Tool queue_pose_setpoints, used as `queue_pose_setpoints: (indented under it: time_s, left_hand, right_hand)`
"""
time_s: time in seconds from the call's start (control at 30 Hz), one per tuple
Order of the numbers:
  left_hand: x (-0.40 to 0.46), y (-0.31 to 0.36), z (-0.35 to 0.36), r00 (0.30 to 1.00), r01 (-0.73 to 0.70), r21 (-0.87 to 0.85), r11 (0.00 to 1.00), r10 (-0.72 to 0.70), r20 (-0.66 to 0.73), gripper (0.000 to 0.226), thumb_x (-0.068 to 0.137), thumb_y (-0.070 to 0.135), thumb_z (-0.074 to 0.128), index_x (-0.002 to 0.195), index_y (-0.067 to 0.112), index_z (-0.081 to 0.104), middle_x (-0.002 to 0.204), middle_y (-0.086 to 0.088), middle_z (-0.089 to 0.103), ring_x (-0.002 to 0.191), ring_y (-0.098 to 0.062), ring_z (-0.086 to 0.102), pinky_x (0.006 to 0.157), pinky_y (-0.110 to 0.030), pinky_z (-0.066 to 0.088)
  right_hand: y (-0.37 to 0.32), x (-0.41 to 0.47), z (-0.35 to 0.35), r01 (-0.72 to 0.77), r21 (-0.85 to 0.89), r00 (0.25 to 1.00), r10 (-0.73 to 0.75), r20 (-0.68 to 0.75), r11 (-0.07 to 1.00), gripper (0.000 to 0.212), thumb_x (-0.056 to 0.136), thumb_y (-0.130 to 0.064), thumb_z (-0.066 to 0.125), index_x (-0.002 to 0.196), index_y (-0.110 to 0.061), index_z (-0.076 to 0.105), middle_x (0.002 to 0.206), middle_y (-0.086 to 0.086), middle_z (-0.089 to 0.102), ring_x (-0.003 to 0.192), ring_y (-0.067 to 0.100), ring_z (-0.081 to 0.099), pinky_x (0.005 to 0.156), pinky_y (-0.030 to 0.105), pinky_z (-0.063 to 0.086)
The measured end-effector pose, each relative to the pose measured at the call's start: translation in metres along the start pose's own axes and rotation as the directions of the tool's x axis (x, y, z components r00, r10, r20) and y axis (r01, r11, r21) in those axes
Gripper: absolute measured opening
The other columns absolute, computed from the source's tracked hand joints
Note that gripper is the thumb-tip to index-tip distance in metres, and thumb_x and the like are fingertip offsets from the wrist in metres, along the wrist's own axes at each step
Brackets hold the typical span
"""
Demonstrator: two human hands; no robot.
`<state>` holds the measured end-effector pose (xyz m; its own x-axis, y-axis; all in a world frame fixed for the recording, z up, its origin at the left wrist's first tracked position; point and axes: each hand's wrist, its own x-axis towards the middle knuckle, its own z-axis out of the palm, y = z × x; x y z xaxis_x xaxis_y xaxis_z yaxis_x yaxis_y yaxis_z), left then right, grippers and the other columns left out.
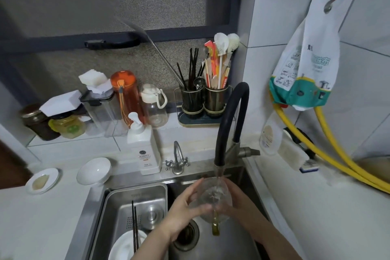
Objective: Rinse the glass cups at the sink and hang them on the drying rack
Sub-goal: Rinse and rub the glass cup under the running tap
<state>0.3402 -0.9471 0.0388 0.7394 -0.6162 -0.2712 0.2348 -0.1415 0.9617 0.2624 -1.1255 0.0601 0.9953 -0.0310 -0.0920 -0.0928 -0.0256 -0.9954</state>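
Both hands, left [185,207] and right [236,202], cup a glass [213,198] over the sink [230,243]; left of them, a white bench [38,224] carries a bowl [94,171].

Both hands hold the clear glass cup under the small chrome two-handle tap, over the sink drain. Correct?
Not quite. In the head view the left hand and right hand hold the clear glass cup under the tall black gooseneck faucet, not the small chrome two-handle tap, which stands unused to its left. The rest holds: the cup is over the stainless steel sink, near its drain.
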Motion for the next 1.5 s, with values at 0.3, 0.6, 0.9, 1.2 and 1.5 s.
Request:
queue_pose_setpoints:
  time_s: [0.3,0.6,0.9,1.2,1.5]
  left_hand:
    - [0.013,-0.003,0.014,0.979,0.132,-0.16,0.978,-0.154,-0.131,0.082,0.056,0.048,0.087,0.128,0.021,0.057,0.124,0.0,0.064,0.118,-0.015,0.059,0.105,-0.034,0.045]
    - [0.02,-0.006,0.022,0.883,0.329,-0.161,0.931,-0.363,-0.297,0.081,0.05,0.08,0.07,0.103,0.019,0.071,0.097,-0.002,0.075,0.088,-0.021,0.072,0.079,-0.039,0.06]
    - [0.013,0.006,0.028,0.953,0.193,0.126,0.973,-0.155,-0.262,0.065,0.086,0.067,0.043,0.141,0.032,0.043,0.143,0.001,0.043,0.134,-0.015,0.04,0.116,-0.031,0.024]
    - [0.013,0.001,0.027,0.963,0.052,0.507,0.86,0.091,-0.253,0.049,0.086,0.063,0.05,0.13,0.042,0.046,0.121,0.006,0.051,0.114,-0.009,0.054,0.101,-0.026,0.041]
    - [0.017,0.014,0.034,0.94,0.146,0.427,0.892,0.01,-0.341,0.047,0.094,0.062,0.031,0.113,0.028,0.057,0.108,0.002,0.068,0.085,-0.017,0.065,0.071,-0.022,0.051]
  right_hand:
    - [0.008,0.018,-0.006,-0.172,-0.113,0.983,0.163,-0.081,0.979,0.05,0.074,-0.06,0.066,0.12,-0.043,0.057,0.119,-0.016,0.065,0.111,0.003,0.061,0.105,0.038,0.046]
    - [0.024,0.009,0.01,-0.225,-0.012,0.973,0.224,-0.059,0.974,0.07,0.076,-0.068,0.059,0.139,-0.044,0.039,0.147,-0.016,0.037,0.138,0.008,0.033,0.117,0.038,0.028]
    - [0.015,0.011,0.011,-0.259,-0.081,0.96,0.247,-0.13,0.962,0.045,0.096,-0.046,0.042,0.14,-0.034,0.042,0.141,-0.012,0.045,0.129,0.01,0.044,0.078,0.006,0.046]
    - [0.01,0.024,0.006,-0.289,-0.048,0.948,0.279,-0.153,0.956,0.039,0.094,-0.055,0.039,0.124,-0.035,0.056,0.128,-0.007,0.059,0.117,0.009,0.054,0.109,0.045,0.039]
    - [0.027,0.018,0.013,-0.104,0.067,0.978,0.114,-0.174,0.992,0.039,0.085,-0.031,0.068,0.121,-0.034,0.054,0.124,-0.007,0.062,0.115,0.006,0.059,0.101,0.032,0.047]
